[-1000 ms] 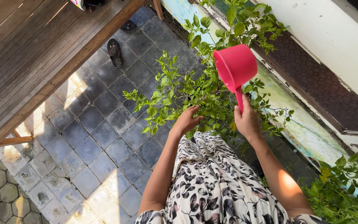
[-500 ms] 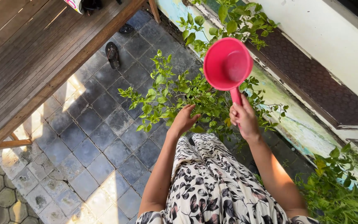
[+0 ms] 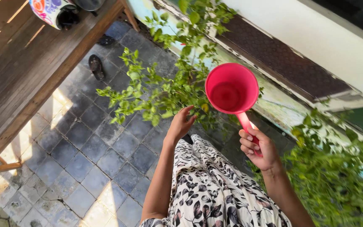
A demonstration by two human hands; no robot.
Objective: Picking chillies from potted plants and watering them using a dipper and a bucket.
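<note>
My right hand (image 3: 259,148) grips the handle of a pink plastic water dipper (image 3: 232,89), held level with its round mouth facing up at me. The scoop hangs over the right side of a leafy green plant (image 3: 156,90) that grows beside a wall. Fingers spread, my left hand (image 3: 180,124) reaches into the plant's lower leaves and holds nothing. A black-and-white floral dress covers my legs below both arms.
Grey paving tiles (image 3: 93,159) cover the ground. A wooden bench (image 3: 26,67) runs along the left, with a colourful pot (image 3: 51,10) on it. A dark sandal (image 3: 96,66) lies near the bench. More green foliage (image 3: 341,176) fills the right; a pale wall (image 3: 324,38) stands behind.
The dipper has turned from tipped over the plant to level, mouth upward, and my right hand has drawn it down and back toward me. The view has shifted to the right.
</note>
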